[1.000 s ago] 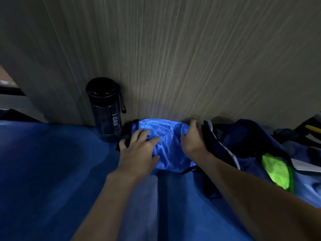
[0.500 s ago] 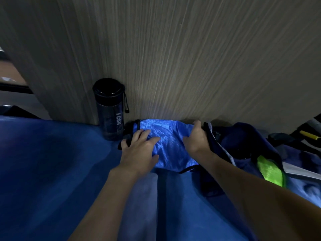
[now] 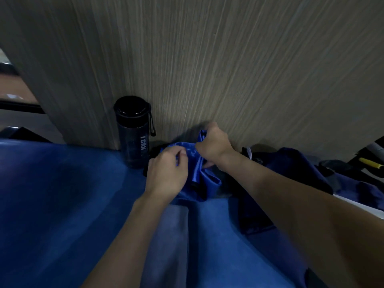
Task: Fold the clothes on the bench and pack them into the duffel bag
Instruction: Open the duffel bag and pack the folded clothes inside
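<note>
Left grip (image 3: 166,173) and right grip (image 3: 214,146) both clutch the bunched blue garment (image 3: 209,183), low over the table (image 3: 62,204) by the wall (image 3: 207,59), duffel bag (image 3: 291,165) just to its right (right arm's nearer).

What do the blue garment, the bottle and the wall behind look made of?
The blue garment: thin glossy synthetic, likely polyester; it gleams and crumples softly. The bottle: smoky translucent plastic, probably, faintly glossy. The wall: matte wood-grain laminate or veneer; fine streaks.
</note>
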`<state>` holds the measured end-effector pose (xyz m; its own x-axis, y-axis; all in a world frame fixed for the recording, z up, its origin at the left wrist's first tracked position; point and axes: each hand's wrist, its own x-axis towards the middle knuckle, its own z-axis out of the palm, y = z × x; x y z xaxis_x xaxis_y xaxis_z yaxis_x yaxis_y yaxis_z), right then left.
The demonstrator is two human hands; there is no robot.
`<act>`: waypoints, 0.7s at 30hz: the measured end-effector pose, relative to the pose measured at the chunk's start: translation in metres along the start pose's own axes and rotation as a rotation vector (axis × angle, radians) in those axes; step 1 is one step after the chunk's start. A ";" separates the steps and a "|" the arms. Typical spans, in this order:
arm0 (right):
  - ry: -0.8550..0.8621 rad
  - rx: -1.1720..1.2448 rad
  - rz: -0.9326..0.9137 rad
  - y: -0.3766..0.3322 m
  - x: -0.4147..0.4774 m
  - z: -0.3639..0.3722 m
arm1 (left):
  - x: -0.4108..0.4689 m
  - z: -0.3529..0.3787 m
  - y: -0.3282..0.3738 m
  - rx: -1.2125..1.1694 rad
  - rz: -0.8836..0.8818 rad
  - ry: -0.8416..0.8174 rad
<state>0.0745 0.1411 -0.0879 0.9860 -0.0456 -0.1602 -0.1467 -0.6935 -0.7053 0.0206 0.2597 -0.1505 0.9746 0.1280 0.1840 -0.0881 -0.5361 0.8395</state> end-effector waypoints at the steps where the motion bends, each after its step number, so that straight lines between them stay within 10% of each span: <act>1: -0.024 0.147 0.056 -0.004 0.000 0.001 | 0.003 -0.003 0.006 -0.150 -0.090 -0.014; 7: -0.266 0.459 0.131 0.005 -0.003 0.007 | 0.002 -0.002 -0.004 -0.324 -0.294 -0.219; 13: 0.123 0.344 0.114 0.039 0.006 0.013 | 0.005 -0.002 -0.015 -0.279 -0.317 -0.203; 21: -0.083 0.458 0.223 0.057 0.000 0.029 | 0.003 -0.004 -0.015 -0.189 -0.314 -0.055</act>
<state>0.0637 0.1221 -0.1482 0.9198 -0.0863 -0.3829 -0.3910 -0.2863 -0.8747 0.0240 0.2713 -0.1607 0.9693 0.2141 -0.1210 0.1855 -0.3137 0.9312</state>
